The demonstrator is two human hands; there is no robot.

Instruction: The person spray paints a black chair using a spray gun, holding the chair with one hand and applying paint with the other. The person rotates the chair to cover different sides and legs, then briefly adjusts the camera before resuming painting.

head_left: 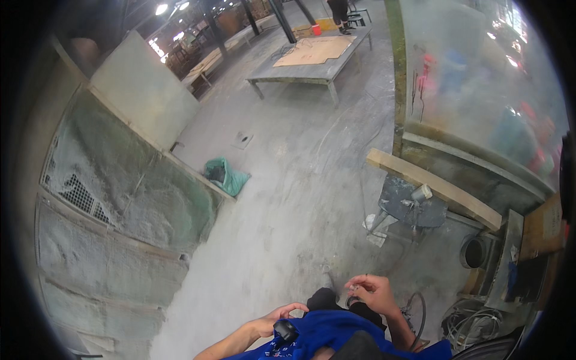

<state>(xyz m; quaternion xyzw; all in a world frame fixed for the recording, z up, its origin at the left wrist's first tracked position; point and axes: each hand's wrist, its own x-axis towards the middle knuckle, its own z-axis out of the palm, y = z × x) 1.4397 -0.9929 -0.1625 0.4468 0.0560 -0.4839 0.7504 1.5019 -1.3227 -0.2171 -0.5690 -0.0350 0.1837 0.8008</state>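
Observation:
My left hand (277, 318) lies beside the blue garment (324, 327) on my lap, its fingers stretched toward a dark knee (323, 298). It appears to hold nothing. My right hand (373, 294) is raised a little over the other knee, with fingers curled and the fingertips brought together. Something small and pale seems to sit between them, too small to make out. A black device (285, 330) sits on the blue cloth next to my left wrist. Close to my right forearm a dark hose (423, 312) bends in a loop.
Ahead to the right stands a small dark stool (414, 207) with a cup-like container (422, 192) on it, beside a wooden beam (435, 186). A green sack (225, 177) leans by dusty panels (138, 174). Coiled cable (474, 327) lies at right. A low table (288, 73) and a person (339, 13) are farther off.

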